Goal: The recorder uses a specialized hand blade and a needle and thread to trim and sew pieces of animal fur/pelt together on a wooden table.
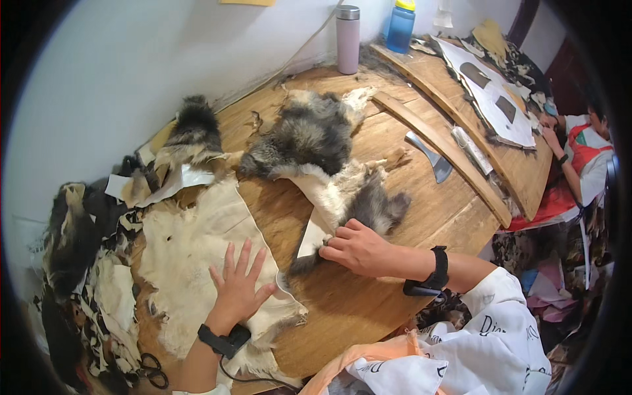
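My left hand (238, 288) lies open, fingers spread, on a large cream hide (191, 243) that is skin side up on the wooden table. My right hand (364, 249) is closed, fingertips pinched together at the near edge of a grey fur pelt (370, 205). A small tip shows at those fingertips, but I cannot make out what it is. Beside them lies a flat white piece (312, 236) with dark fur along its edge. Further back, a dark grey-brown fur pelt (306, 135) rests fur side up, its pale underside partly turned over.
Fur scraps (115, 303) pile up at the left. To the right are a curved metal blade (431, 158), two wooden strips (447, 160), and a white sheet (484, 89) with dark patches. A pink flask (347, 41) and blue bottle (400, 27) stand behind. Another person (586, 151) works at the far right.
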A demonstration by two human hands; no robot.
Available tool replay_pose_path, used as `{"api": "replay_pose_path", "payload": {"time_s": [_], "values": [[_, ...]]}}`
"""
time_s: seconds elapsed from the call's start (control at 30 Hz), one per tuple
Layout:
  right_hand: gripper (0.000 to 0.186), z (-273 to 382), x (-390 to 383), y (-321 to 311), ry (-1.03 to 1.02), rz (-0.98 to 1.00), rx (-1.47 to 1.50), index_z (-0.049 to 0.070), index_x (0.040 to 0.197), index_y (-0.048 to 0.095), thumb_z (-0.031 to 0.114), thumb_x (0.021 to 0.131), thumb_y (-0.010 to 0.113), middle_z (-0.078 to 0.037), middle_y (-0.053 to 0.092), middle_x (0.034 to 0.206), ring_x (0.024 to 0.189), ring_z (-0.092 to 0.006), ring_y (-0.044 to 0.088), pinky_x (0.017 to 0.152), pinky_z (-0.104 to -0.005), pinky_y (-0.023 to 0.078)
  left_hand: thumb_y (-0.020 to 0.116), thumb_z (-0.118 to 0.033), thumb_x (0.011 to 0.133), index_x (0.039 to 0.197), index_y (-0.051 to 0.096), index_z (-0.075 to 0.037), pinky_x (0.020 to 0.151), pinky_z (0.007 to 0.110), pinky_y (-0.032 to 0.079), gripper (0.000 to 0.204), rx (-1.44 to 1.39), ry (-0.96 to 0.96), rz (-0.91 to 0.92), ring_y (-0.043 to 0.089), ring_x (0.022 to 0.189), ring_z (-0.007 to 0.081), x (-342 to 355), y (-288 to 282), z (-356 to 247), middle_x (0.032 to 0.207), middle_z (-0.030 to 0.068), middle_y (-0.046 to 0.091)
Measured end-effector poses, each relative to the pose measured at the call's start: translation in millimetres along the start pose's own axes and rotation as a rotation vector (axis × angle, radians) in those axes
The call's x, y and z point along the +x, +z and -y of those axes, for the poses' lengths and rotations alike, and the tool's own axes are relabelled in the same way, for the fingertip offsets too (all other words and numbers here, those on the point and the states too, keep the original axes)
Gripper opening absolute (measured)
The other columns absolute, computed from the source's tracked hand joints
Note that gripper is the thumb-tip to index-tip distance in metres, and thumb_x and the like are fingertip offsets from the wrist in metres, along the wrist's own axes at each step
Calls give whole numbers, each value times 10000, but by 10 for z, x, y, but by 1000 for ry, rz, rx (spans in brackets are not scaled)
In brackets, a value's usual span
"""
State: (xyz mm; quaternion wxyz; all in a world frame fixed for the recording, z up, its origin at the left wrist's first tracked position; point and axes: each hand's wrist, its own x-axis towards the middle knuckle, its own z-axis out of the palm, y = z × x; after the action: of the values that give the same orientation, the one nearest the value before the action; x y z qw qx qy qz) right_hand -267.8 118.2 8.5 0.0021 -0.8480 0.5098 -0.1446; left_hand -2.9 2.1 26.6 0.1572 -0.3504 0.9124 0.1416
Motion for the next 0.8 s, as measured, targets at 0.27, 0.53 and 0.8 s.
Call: {"api": "replay_pose_path", "payload": {"time_s": [0.27,0.53,0.8], "values": [[176,249,-171,-302,-167,-153,476,102,915,542,96,740,563,-12,535,642,720,-202,541,766,-360,388,543,-452,819,1382,324,-182,990,643,215,662,78,-168,204,140,1350,355,-272,-347,224,1485,88,172],[204,-1417,-1012,-408,605,-208,-173,64,995,617,116,818,530,-135,625,879,831,-298,597,735,-409,479,527,-447,870,1036,590,16,527,213,476,496,-1140,-321,-226,622,592,208,699,-567,-478,839,152,644],[238,-1479,-947,-551,785,-108,-104,-1,906,572,218,868,488,-169,596,886,876,-333,575,776,-428,465,579,-468,809,993,569,18,586,288,503,520,-1230,-627,50,623,634,187,1432,-591,-535,831,119,636]]}}
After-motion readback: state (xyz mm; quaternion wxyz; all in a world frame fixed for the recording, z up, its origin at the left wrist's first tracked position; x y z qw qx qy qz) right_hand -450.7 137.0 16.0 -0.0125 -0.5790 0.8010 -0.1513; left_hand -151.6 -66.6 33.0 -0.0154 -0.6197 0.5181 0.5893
